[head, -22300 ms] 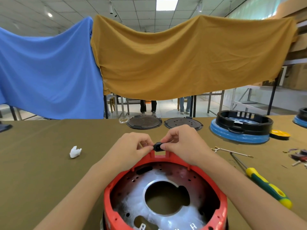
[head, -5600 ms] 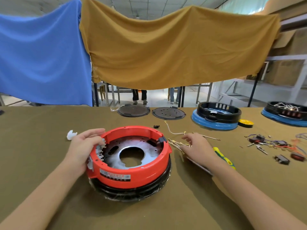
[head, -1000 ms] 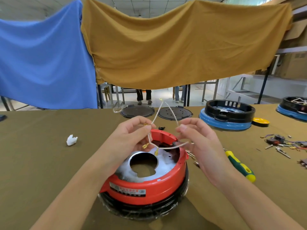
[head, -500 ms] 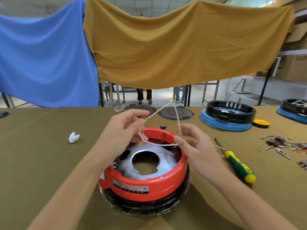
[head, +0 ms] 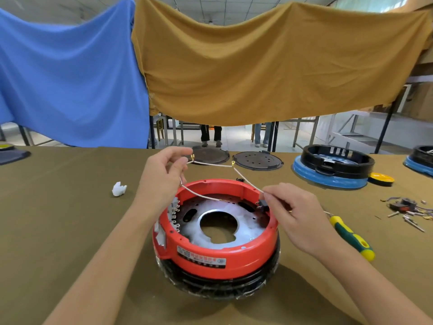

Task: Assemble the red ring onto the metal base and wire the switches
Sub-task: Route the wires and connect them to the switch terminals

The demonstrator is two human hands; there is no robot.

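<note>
On the olive cloth table point(head: 58, 231), one red ring point(head: 218, 249) sits on one shiny metal base point(head: 220, 221) with a round centre hole, open side up, over black wrapped parts. Two hands at work: left hand point(head: 161, 179) pinches one end of a thin white wire point(head: 212, 164); right hand point(head: 297, 214) pinches it at the ring's right rim beside a small black switch point(head: 262, 204). The wire runs left to right, peaking at a brass terminal. Nearby: one green-yellow screwdriver point(head: 351, 238), one white scrap point(head: 119, 188), two flat dark round plates point(head: 257, 160).
</note>
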